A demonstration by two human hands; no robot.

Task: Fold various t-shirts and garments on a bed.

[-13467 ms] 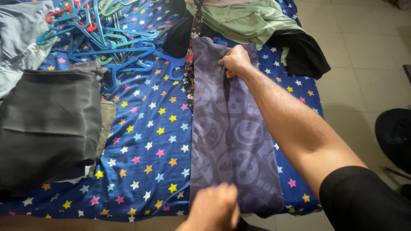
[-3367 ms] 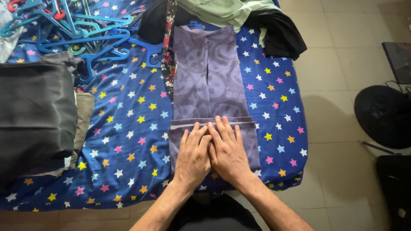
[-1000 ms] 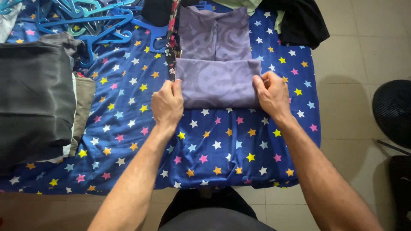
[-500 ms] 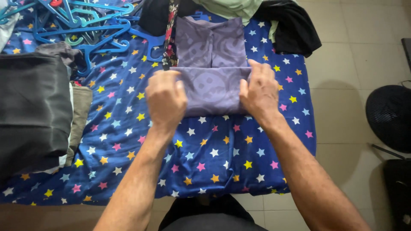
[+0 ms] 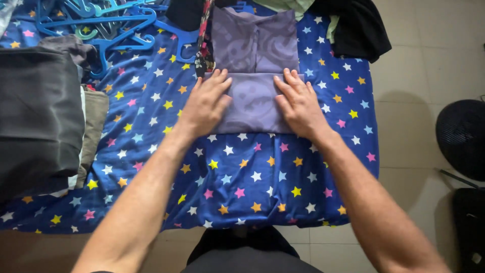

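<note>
Left hand (image 5: 206,105) flat, fingers spread, pressing left edge of folded purple patterned cloth garment (image 5: 254,103) | right hand (image 5: 301,105) flat on its right edge | garment upper centre of frame on blue star-printed bedsheet (image 5: 242,177) | blue plastic hangers (image 5: 116,25) upper left | dark grey folded clothes stack (image 5: 38,116) at left

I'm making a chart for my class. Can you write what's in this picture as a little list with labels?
Surface: blue star-print sheet
Left hand: left hand flat on the purple patterned garment, near the folded edge
Right hand: right hand flat on the same garment, fingers spread
Garment state: lower part folded up over the rest
Left side: stack of folded dark clothes
Top left: blue plastic hangers
Top right: black garment
</note>
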